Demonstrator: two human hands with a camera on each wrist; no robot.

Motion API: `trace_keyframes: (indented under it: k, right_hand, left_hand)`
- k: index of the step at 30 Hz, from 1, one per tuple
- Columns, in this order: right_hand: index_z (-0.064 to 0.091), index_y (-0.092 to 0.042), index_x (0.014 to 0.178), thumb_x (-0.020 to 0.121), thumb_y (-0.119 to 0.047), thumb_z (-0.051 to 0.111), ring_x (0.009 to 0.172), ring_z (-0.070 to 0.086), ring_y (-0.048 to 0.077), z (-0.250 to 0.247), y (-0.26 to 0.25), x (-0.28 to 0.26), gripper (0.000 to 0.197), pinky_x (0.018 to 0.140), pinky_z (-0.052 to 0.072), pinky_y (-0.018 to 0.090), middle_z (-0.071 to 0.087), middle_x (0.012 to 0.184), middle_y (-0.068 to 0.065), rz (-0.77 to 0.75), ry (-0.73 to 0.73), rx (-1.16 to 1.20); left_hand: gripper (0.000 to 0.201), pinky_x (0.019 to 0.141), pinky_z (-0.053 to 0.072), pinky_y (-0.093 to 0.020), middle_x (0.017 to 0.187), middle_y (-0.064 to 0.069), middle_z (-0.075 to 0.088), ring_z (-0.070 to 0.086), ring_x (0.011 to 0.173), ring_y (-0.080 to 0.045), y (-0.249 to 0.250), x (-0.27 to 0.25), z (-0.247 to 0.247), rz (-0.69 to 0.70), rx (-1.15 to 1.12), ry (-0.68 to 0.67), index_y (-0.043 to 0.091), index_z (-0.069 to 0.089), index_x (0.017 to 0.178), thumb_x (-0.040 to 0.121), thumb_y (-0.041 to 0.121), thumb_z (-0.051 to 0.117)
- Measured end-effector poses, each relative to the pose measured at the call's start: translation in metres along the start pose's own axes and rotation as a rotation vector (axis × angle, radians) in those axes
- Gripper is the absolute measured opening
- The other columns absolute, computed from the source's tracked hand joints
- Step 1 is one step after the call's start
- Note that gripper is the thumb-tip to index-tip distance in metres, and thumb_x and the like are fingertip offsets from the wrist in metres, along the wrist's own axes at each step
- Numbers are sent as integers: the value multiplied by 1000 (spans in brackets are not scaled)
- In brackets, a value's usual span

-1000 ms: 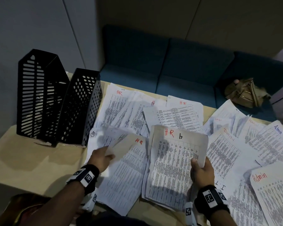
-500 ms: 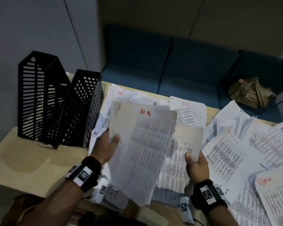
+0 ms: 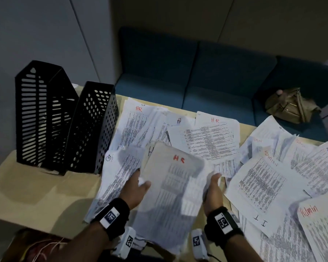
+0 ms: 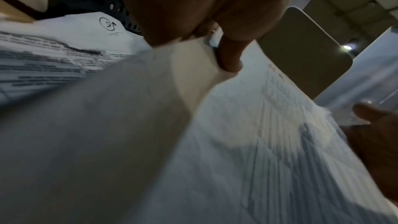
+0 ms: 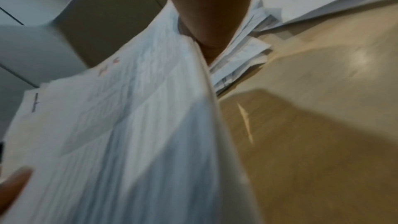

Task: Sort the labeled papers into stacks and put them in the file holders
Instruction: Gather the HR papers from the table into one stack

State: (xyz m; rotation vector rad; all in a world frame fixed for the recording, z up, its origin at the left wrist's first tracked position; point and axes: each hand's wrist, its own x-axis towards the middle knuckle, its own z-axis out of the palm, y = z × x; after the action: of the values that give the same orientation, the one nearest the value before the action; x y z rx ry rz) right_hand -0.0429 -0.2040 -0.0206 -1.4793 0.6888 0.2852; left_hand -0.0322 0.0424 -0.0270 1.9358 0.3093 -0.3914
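Note:
Both hands hold one stack of HR papers [image 3: 175, 188] above the near middle of the table; its top sheet carries a red "HR". My left hand [image 3: 140, 185] grips the stack's left edge, thumb on top [image 4: 230, 55]. At the right edge, my right hand [image 3: 214, 179] grips the stack [image 5: 129, 125], thumb on top and fingers hidden under it. Two black file holders stand at the far left: a slotted one [image 3: 40, 114] and a perforated one [image 3: 95, 127]. More HR sheets [image 3: 210, 140] lie behind the stack.
Loose Admin sheets [image 3: 322, 229] and an IT sheet [image 3: 261, 188] cover the table's right side. Bare wooden table [image 3: 36, 195] shows in front of the holders. A blue sofa [image 3: 206, 76] runs behind the table, with a tan bag [image 3: 290, 104] on it.
My left hand lifted an HR sheet off the table and laid it on the stack in my right hand. Now both hands hold the merged stack by its edges.

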Motion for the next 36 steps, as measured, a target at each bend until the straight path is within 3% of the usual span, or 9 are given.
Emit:
trace_keyframes:
  k: [4,10,15,19,22,26,29,32,36]
  right_hand:
    - [27,-14,146,93,-41,54,130,43,25,-2,-27,1,65,100,37,35,44,144,5,-167,39,-307]
    - [46,-20,132,79,-46,70,119,53,22,-1,-32,11,63,91,40,30,57,130,3,-344,-3,-474]
    - [38,-42,131,67,-36,84,116,53,15,-8,-32,16,79,93,49,34,50,134,-7,-404,6,-252]
    - [58,-47,104,70,-24,84,108,60,21,-8,-29,11,49,78,56,33,61,115,-11,-424,-11,-252]
    - [47,-39,124,66,-40,84,112,57,24,-14,-13,5,70,88,53,42,57,123,-1,-336,-26,-177]
    - [57,-21,117,74,-48,75,100,62,11,-19,8,-13,54,71,46,8,65,103,-14,-237,-144,-364]
    - [61,-27,96,85,-27,71,87,65,23,-32,11,-8,15,68,49,24,71,91,3,-267,47,-424]
    - [67,-12,99,85,-26,69,78,65,29,-55,11,7,20,69,46,32,71,85,16,-241,195,-377]
    - [64,-9,92,86,-25,67,64,59,25,-64,-3,9,17,60,46,29,65,72,11,-237,231,-304]
  left_hand:
    - [38,98,49,-40,111,10,65,62,104,-12,3,-4,-3,47,-65,-127,35,52,111,78,32,71]
    - [83,102,30,-17,144,25,33,32,131,3,43,15,-6,236,-211,-42,44,26,143,78,28,76]
    - [26,74,51,-21,99,11,65,64,86,-7,55,17,0,339,-209,-105,30,58,96,78,19,73]
    - [27,72,51,-22,87,7,64,63,83,-12,45,17,9,280,-235,-8,30,53,77,77,15,76]
    - [29,82,53,-32,82,9,60,63,89,-20,34,16,11,246,-299,54,31,50,71,76,17,74]
    - [32,80,46,-12,92,11,60,58,87,2,33,17,4,250,-364,257,30,53,87,80,7,73]
    - [38,88,47,-24,111,5,62,58,100,-6,15,22,-10,169,-174,313,31,52,109,81,17,74]
    - [72,106,37,-44,138,-7,42,35,129,-28,-22,25,-30,-156,363,332,21,43,133,72,31,80]
    - [106,106,36,-49,143,-12,31,26,134,-34,-39,23,-37,-266,436,309,17,27,144,59,35,89]
